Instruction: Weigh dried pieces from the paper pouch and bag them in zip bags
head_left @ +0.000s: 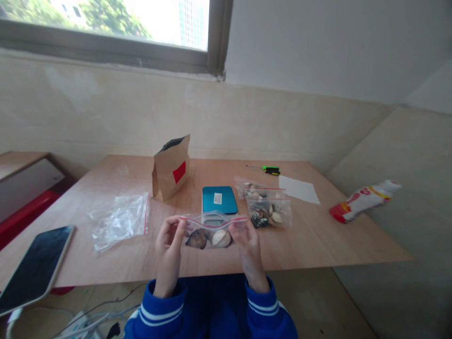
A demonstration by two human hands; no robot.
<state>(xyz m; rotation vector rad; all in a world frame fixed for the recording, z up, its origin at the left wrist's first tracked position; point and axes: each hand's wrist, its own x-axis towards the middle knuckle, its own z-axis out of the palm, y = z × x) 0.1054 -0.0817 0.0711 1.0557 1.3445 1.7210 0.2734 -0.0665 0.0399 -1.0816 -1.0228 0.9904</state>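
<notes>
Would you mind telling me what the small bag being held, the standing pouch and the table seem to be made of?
The small bag looks like clear glossy plastic film: its contents show through. The standing pouch looks like matte brown kraft paper, creased. The table appears to be pale plywood, with faint grain.

paper bag (171,169) | scale (219,198) | empty zip bags (120,219) | screwdriver (270,169) | paper sheet (299,189) | bottle (363,200) | tablet (35,268)

Filled zip bags (268,207) crowd the right of the teal scale (219,200), a paper bag (171,169) stands behind-left of it, and the held pouch (212,231) closes its near side. Bare table (165,211) opens left of it up to the empty bags (120,219).
</notes>
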